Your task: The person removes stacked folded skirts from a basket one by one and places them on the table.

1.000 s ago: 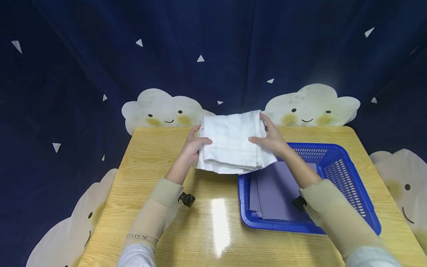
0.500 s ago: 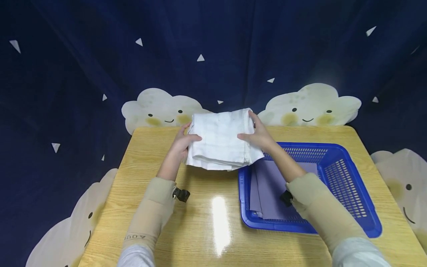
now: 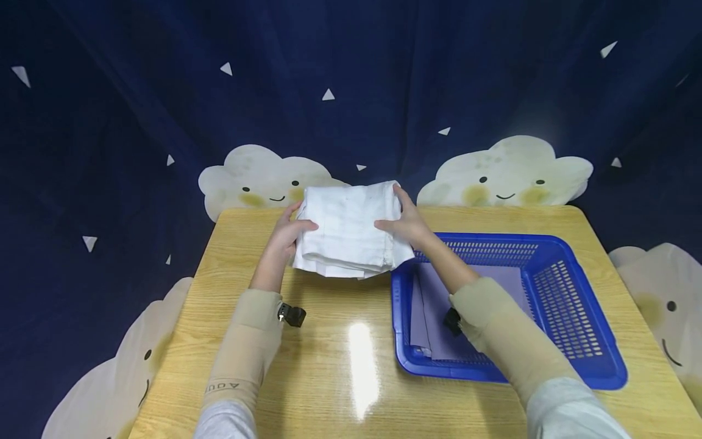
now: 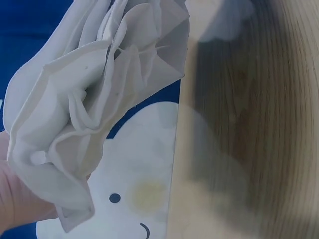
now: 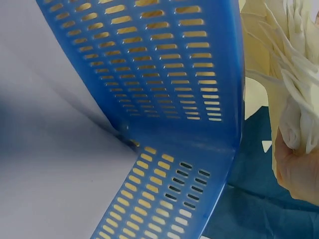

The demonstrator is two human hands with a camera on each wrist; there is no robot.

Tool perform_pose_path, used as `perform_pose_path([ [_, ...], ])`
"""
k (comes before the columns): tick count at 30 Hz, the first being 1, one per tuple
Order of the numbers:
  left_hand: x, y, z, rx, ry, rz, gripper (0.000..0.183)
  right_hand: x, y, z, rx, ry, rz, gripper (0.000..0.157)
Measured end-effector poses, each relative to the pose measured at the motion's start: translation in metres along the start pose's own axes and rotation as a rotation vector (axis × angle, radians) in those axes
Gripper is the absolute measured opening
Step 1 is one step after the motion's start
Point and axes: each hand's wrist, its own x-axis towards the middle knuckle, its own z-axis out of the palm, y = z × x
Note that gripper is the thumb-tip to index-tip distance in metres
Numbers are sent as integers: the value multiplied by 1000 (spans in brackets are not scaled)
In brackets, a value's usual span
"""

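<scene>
A folded white cloth (image 3: 345,228) is held up over the back middle of the table, its many layers showing in the left wrist view. My left hand (image 3: 285,235) grips its left side, thumb on top and fingers at the edge and underneath. At the opposite side my right hand (image 3: 408,227) pinches the cloth the same way. Part of each hand's fingers is hidden by the cloth. In the right wrist view the cloth (image 5: 299,84) hangs just past the basket's wall, with a piece of the hand (image 5: 299,172) visible below it.
A blue plastic basket (image 3: 403,341) with slotted walls stands on the right of the wooden table (image 3: 323,378). A flat purple-grey sheet (image 3: 439,341) lies on its bottom. Behind the table hangs a dark blue curtain (image 3: 351,73) with smiling clouds.
Both hands have carried the folded cloth to the left, from partly over the basket's left rim to mostly beside it. The grip looks the same. The basket has not moved.
</scene>
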Motion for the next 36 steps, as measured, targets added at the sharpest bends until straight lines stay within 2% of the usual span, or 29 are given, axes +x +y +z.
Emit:
perform_pose_path([
  [7, 6, -3, -12, -4, -4, 17, 87, 6, -3, 13, 38, -4, 2, 92],
  [29, 28, -17, -36, -19, 18, 26, 82, 18, -4, 39, 112, -17, 56, 89],
  [36, 35, -25, -45, -62, 5, 23, 82, 19, -4, 47, 100, -35, 27, 88],
])
